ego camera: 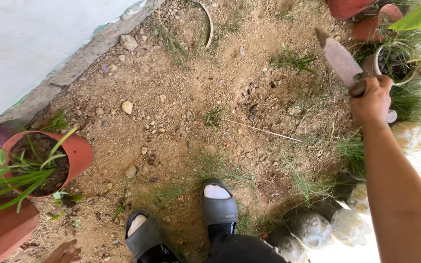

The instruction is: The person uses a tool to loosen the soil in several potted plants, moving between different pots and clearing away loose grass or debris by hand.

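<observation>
My right hand (372, 100) is raised at the right, shut on the dark handle of a broad rusty blade (339, 58) that points up and to the left over the sandy ground. My left hand (64, 253) shows only as fingertips at the bottom edge, near the orange pots; whether it holds anything cannot be seen. My two feet in grey slippers (219, 204) stand on the bare soil at the bottom centre.
An orange pot (76, 151) with thin green leaves stands at the left beside a white wall (30, 34). More pots (391, 61) and grass sit at the top right. Pale plastic bags (347, 226) lie at the bottom right. Stones, grass tufts and a thin stick (261, 130) dot the soil.
</observation>
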